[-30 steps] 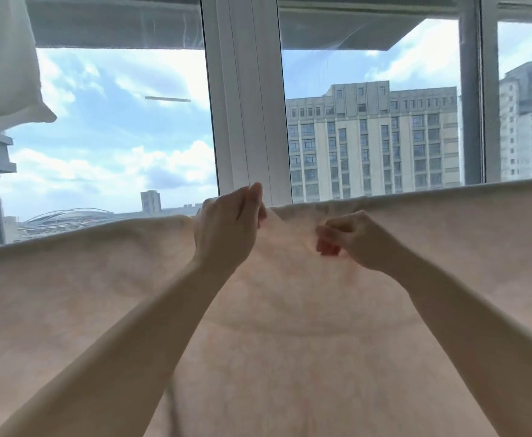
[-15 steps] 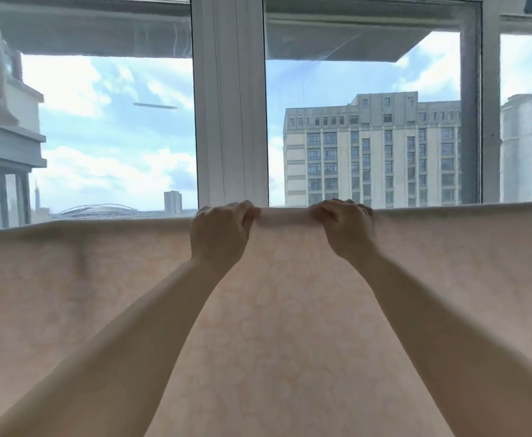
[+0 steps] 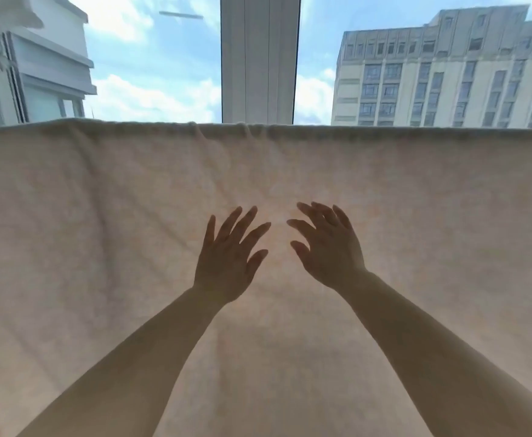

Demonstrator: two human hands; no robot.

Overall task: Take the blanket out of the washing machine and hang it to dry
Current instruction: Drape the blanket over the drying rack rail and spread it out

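The pale pink blanket [image 3: 101, 231] hangs spread wide across the whole view, its top fold running level just under the window. What it hangs over is hidden by the cloth. My left hand [image 3: 227, 253] and my right hand [image 3: 327, 247] are side by side in front of the blanket's middle, well below its top edge. Both have their fingers spread and straight and hold nothing. Whether the fingertips touch the cloth I cannot tell.
Behind the blanket is a large window with a white upright frame post [image 3: 260, 58] in the middle. Tall buildings [image 3: 441, 74] and cloudy sky show through the glass. A white cloth item [image 3: 3, 11] hangs at the top left corner.
Both hands have let go of the blanket's top edge and dropped lower, with fingers now spread. The blanket stays hanging with its top edge level.
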